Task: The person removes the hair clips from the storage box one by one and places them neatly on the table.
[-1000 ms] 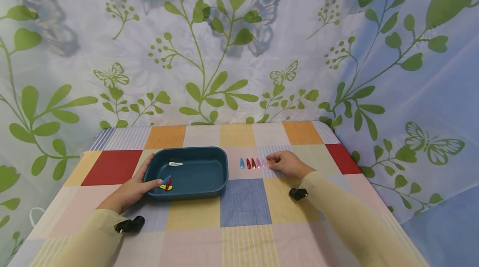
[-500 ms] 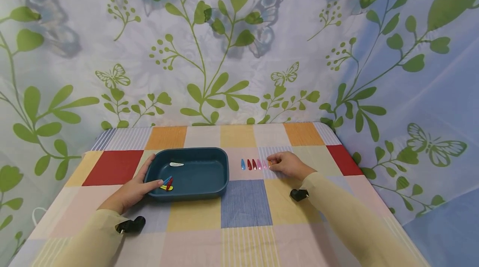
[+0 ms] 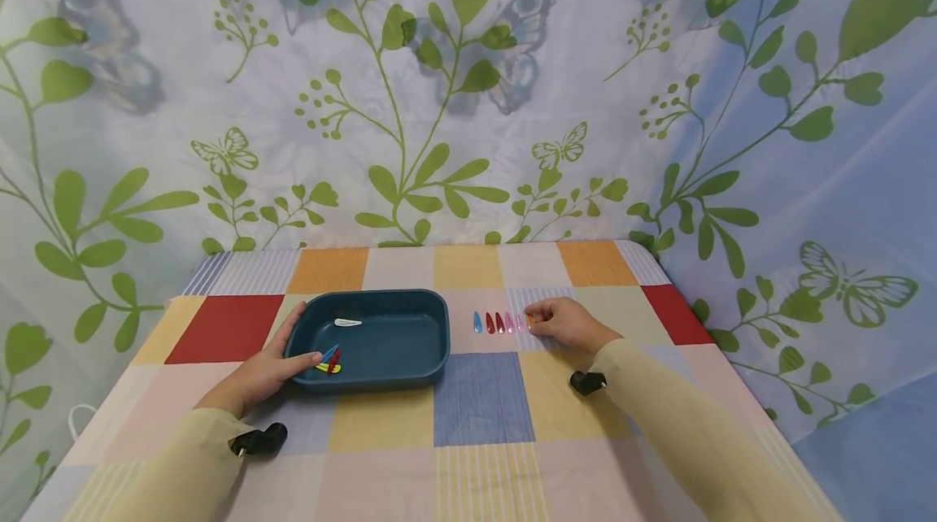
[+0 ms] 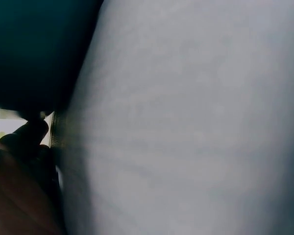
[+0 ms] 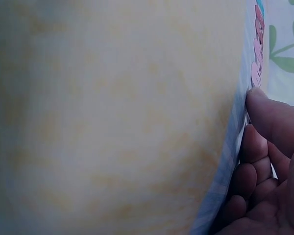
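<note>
My left hand point(image 3: 256, 376) holds the left end of a dark teal tray point(image 3: 442, 343), its thumb over the near-left rim and its fingers along the outer wall. Inside the tray lie a white hair clip point(image 3: 347, 322) and a small pile of a blue hair clip point(image 3: 329, 353), a red one and a yellow one. Right of the tray stands a row of snap hair clips: blue point(image 3: 478, 322), two red point(image 3: 490, 323), then pink ones point(image 3: 510, 322). At the row's right end my right hand point(image 3: 567, 324) pinches an orange hair clip point(image 3: 530, 321), mostly hidden by the fingertips.
A patchwork cloth point(image 3: 479, 400) covers the table. Behind it and on the right hangs a curtain point(image 3: 410, 99) with green leaves and butterflies. A white cord point(image 3: 73, 420) shows at the left edge. Each wrist carries a small black camera point(image 3: 588, 382).
The whole view has shifted slightly. Both hands keep their places, the left at the tray and the right at the orange hair clip at the row's end.
</note>
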### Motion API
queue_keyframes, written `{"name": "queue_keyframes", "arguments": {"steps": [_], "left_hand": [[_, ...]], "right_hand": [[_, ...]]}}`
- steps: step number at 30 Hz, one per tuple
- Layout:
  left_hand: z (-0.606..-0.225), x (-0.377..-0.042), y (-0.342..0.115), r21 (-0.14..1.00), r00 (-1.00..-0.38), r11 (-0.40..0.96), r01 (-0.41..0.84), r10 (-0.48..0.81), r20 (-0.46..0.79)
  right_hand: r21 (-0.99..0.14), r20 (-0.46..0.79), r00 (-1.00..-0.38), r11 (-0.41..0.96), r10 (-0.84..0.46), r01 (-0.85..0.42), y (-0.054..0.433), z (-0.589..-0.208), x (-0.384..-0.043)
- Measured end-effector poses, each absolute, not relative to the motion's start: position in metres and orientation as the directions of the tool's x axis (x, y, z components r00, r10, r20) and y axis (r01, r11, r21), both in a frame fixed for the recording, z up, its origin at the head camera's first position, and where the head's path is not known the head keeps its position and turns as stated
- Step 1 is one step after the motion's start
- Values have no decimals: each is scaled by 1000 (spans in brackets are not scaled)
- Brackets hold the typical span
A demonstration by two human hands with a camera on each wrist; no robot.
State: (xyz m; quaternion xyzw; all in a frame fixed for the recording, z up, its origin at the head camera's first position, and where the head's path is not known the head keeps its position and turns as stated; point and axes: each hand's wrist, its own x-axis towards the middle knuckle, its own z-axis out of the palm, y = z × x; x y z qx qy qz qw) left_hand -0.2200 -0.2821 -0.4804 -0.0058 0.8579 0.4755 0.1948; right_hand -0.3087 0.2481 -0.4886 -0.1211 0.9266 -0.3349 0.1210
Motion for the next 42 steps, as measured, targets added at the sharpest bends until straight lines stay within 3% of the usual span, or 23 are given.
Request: {"name": "queue_keyframes", "arguments": {"steps": [11, 19, 29, 42], "left_hand": [[-481, -219, -283, 811, -927, 558, -178, 181, -328], [-482, -219, -283, 830, -925, 522, -196, 182, -332], [-481, -217, -281, 837, -929, 514, -189, 182, -322], [-485, -215, -281, 846, -932, 502, -178, 189, -308]], "right_hand": [[-718, -163, -948, 692, -273, -76, 255, -486, -308], [-734, -131, -961, 676, -244, -71, 249, -462, -315], [-798, -54, -917, 569, -394, -197, 190, -415, -314], [-799, 5, -834, 499, -551, -335, 90, -387, -311]]}}
